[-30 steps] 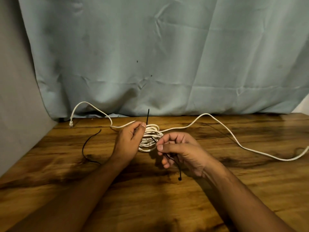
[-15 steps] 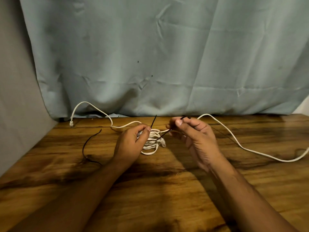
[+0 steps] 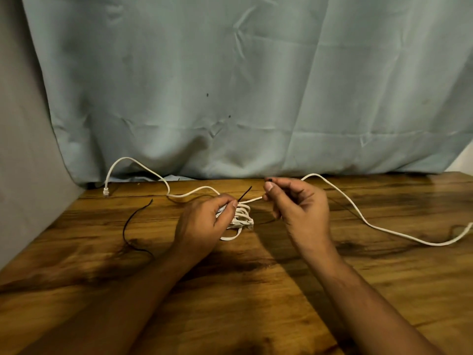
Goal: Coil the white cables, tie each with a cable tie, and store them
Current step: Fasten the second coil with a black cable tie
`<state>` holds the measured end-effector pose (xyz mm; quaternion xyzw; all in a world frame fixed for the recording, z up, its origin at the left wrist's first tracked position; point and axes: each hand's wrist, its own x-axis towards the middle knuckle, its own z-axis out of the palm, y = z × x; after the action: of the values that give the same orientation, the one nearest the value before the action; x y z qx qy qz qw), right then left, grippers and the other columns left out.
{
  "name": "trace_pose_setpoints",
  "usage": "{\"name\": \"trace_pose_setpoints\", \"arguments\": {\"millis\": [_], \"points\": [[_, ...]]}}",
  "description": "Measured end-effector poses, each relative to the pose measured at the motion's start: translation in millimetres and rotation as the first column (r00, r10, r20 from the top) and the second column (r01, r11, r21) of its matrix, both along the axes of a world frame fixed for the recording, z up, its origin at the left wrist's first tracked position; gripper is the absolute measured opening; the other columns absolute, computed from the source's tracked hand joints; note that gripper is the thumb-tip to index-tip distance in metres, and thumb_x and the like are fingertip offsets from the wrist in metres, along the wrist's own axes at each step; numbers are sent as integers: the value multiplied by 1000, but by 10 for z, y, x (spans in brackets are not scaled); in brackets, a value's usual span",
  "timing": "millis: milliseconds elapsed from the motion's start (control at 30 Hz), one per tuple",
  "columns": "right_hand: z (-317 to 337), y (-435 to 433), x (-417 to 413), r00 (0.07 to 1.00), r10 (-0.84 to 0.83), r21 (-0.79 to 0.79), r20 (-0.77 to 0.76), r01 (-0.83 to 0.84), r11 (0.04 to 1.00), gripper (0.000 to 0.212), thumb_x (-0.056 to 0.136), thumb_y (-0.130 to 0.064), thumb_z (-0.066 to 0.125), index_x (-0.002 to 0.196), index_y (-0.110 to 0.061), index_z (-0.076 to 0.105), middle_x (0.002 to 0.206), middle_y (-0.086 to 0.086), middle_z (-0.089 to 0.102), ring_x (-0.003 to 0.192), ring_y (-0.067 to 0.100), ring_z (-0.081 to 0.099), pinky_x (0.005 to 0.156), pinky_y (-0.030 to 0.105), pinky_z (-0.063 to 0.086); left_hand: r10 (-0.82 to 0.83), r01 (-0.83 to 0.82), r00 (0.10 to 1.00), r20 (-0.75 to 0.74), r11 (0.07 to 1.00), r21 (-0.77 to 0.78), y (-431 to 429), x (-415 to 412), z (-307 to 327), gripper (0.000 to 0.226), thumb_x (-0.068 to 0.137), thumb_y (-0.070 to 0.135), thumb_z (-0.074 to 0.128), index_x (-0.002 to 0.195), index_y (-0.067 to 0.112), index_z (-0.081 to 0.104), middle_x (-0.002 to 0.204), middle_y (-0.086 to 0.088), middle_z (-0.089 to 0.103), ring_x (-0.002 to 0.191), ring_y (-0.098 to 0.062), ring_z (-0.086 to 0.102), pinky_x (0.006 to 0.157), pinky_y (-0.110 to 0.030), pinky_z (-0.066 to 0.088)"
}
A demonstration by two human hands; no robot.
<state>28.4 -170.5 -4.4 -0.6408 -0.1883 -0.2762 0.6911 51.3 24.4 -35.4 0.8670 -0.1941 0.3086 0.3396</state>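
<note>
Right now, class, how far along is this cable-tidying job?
Done: one white cable is coiled. In hand: the left hand grips the coil while the right hand pinches a black cable tie's end. Left: closing the tie, using the spare tie on the table, storing.

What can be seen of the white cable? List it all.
The white cable is a thin, flexible cord, partly wound into a small bunch of loops on the wooden table. The left hand pinches the bunch, and a black cable tie sticks up beside that grip. One loose end arcs left to a pale plug resting on the table. The other runs past the right hand and snakes right to the frame's edge.
</note>
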Motion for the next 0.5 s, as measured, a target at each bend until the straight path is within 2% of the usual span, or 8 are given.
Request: {"name": "trace_pose_setpoints", "arguments": {"millis": [167,300,500], "points": [[-78,-15,35,999,-38,-102,0,38,994,13,93,-6,73,104,-6,80,69,-11,73,60,-3,61,58,9,44,12,-16,999,51,997,76,-7,-19,7,35,101,47,44,110,30,73,95,10,76,84,-10,69,70,-37,54],[-87,0,48,999,-46,-167,-1,45,985,13,93,-10,75,105,-9,81,79,-10,77,73,-2,67,67,14,49,24,-30,998,57,995,95,-12,-15,9,38,100,51,41,111,31,72,95,8,77,84,-13,70,69,-38,55],[-114,-31,77,998,-70,-166,-5,68,984,13,93,-10,75,103,-12,82,80,-12,77,76,-1,68,72,18,50,24,-33,997,74,992,122,-7,-21,-1,39,100,53,40,113,33,71,96,7,77,86,-16,71,69,-39,54]]}}
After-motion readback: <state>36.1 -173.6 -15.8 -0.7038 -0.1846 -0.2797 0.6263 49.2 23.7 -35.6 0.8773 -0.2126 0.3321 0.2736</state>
